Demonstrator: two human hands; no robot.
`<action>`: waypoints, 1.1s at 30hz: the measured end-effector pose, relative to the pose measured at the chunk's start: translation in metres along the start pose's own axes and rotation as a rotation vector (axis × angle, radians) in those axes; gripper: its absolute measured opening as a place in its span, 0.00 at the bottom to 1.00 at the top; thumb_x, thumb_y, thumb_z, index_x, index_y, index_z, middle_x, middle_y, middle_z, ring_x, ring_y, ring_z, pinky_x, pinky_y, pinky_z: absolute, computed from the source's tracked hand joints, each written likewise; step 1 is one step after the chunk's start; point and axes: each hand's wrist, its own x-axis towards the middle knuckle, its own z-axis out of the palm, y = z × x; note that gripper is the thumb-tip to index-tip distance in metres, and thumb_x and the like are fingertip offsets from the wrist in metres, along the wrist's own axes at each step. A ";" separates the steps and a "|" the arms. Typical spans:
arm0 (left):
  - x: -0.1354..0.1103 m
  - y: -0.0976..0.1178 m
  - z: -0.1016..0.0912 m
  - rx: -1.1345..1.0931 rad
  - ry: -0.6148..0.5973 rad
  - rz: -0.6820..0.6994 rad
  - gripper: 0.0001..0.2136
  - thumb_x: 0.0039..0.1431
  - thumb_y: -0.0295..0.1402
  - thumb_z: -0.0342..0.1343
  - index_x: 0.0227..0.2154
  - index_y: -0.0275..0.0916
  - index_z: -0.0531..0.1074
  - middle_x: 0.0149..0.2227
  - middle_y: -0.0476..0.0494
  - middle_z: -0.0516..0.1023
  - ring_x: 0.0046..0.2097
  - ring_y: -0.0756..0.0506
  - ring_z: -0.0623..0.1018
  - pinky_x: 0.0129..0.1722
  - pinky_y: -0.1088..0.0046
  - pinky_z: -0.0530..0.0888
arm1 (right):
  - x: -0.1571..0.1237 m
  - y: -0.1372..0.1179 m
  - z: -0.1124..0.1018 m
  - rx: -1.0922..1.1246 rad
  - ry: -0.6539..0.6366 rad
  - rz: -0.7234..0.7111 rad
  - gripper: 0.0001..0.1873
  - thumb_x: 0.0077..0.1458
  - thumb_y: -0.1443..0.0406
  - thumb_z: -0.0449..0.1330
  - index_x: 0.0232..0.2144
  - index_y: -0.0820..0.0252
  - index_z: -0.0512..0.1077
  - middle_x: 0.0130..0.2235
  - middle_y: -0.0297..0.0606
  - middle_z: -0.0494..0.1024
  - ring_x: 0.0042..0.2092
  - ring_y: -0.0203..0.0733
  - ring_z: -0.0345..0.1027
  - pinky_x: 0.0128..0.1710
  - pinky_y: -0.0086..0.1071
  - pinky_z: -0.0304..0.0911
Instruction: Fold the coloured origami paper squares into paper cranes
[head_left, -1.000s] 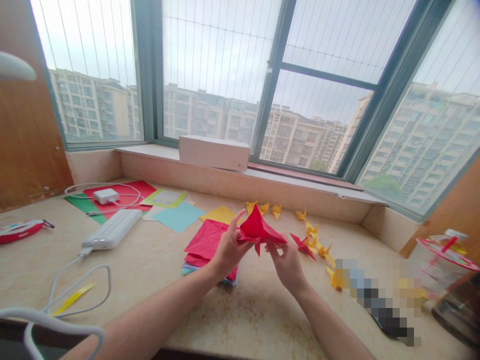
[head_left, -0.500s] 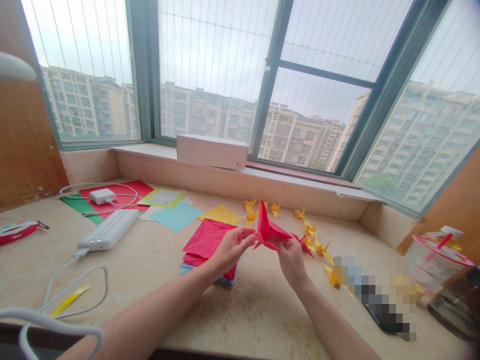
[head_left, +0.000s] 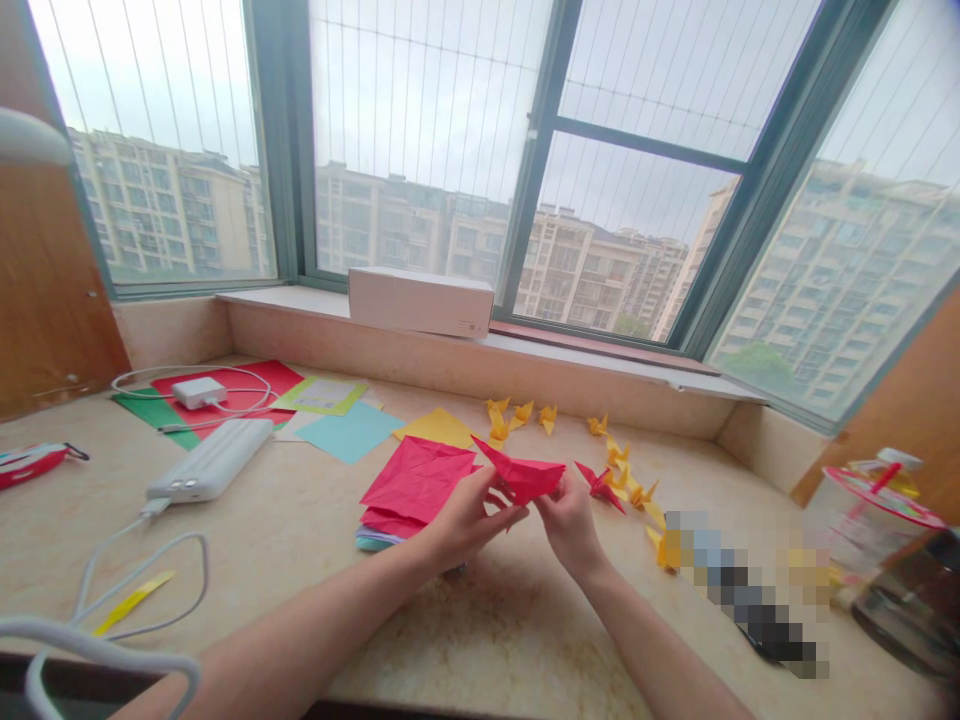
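Fingers curled and gripping, none released, on a pointed red origami paper form point(head_left: 521, 477), held up in the air between a left hand point(head_left: 469, 515) and a right hand point(head_left: 570, 525), above a mottled beige stone counter point(head_left: 510, 640). Sharp tip of the form aimed up and to the left, over the edge of a stack of creased red and teal paper sheets point(head_left: 416, 480), with the left hand just in front of that stack. Just beyond the right hand's fingers, a small red paper crane point(head_left: 600, 487) resting on the stone, leaving only a narrow gap on that side. Past it, small yellow paper cranes point(head_left: 619, 455) set in a curving line, running from near the back wall toward a pixelated blur point(head_left: 742, 590). Mottled stone showing below both wrists, as far as the counter's front edge. Farther left, a square yellow paper sheet point(head_left: 439, 428) and a square teal paper sheet point(head_left: 349, 432), then a white power bank point(head_left: 210, 460) with a white cable point(head_left: 142, 560) curling toward the front edge. Up on the window ledge, a long white cardboard box point(head_left: 420, 302). Near the right end, a clear plastic cup with a red lid point(head_left: 881, 510).
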 end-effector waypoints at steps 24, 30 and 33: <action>0.004 -0.011 -0.001 -0.123 0.206 -0.119 0.13 0.61 0.43 0.55 0.34 0.37 0.71 0.28 0.47 0.73 0.27 0.50 0.70 0.27 0.76 0.68 | -0.011 -0.004 0.007 0.062 -0.158 -0.016 0.16 0.58 0.59 0.59 0.46 0.55 0.60 0.37 0.37 0.79 0.36 0.42 0.75 0.38 0.36 0.69; 0.001 -0.006 -0.002 -0.014 0.172 -0.133 0.13 0.56 0.38 0.60 0.42 0.38 0.73 0.32 0.44 0.76 0.34 0.45 0.75 0.32 0.72 0.71 | -0.014 -0.007 0.011 0.009 -0.218 -0.047 0.16 0.59 0.62 0.57 0.49 0.53 0.61 0.41 0.37 0.78 0.37 0.42 0.75 0.38 0.35 0.69; 0.002 -0.005 -0.002 -0.034 0.209 -0.107 0.15 0.51 0.36 0.64 0.42 0.38 0.73 0.34 0.44 0.77 0.35 0.44 0.75 0.34 0.72 0.72 | -0.016 -0.011 0.011 -0.044 -0.219 -0.060 0.17 0.58 0.63 0.57 0.50 0.53 0.62 0.43 0.39 0.77 0.39 0.42 0.74 0.37 0.33 0.69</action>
